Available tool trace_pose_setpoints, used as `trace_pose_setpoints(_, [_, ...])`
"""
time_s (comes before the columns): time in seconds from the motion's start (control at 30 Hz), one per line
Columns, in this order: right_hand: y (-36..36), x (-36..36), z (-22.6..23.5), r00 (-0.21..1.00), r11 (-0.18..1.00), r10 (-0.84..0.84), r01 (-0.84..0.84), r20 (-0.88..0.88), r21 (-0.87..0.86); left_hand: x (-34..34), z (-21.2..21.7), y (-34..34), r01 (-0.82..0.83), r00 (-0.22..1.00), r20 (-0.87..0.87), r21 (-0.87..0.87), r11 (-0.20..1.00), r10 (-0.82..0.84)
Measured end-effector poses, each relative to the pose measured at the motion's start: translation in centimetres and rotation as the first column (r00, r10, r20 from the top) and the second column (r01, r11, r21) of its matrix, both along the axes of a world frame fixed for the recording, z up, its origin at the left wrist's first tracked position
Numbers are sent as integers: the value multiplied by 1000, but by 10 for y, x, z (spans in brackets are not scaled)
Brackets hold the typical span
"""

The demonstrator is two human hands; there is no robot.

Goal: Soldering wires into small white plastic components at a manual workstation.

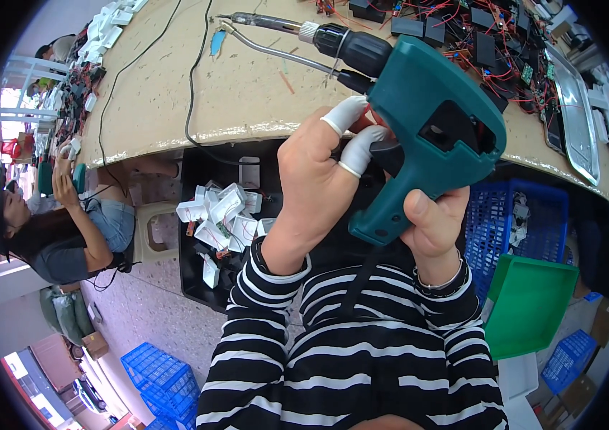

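Note:
A dark green soldering gun with a black collar, a metal tip and a curved thin feed tube is held up in front of me, its tip pointing left. My right hand grips the handle from the right, thumb on its lower side; its other fingers are hidden behind. My left hand is closed at the front of the gun by the trigger. White finger cots cover its thumb and index finger. Whether a small part is pinched between those fingertips is hidden. An opening in the gun's side shows dark inner parts.
A worktable carries a heap of black boxes with red wires and a metal tray. Below lies a black bin with white cases. Blue crates and a green bin stand right. Another person sits left.

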State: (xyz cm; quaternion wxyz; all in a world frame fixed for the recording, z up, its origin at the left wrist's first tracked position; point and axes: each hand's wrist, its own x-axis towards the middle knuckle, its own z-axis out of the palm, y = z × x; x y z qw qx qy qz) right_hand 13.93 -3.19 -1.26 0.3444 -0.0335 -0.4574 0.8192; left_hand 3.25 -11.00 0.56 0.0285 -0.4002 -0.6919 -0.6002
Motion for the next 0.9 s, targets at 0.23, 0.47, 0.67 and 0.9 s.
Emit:
trace_pose_setpoints(0.23, [10,1,9,1000,1000,-18,18,8,25,-20,28,-8,139,983,-83,-248,959,-164])
trace_pose_setpoints(0.47, [28,24,21,980,987,-152,158,-130,42,-85,77,-18,140,965,-190,-205,969,-179])
trace_pose_setpoints(0.67, [40,44,18,972,963,-233,235,-35,132,-81,22,22,270,956,-6,-385,883,-295])
trace_pose_setpoints(0.9, [48,32,-6,963,955,-260,268,-75,125,-67,-10,45,448,893,103,-272,852,-437])
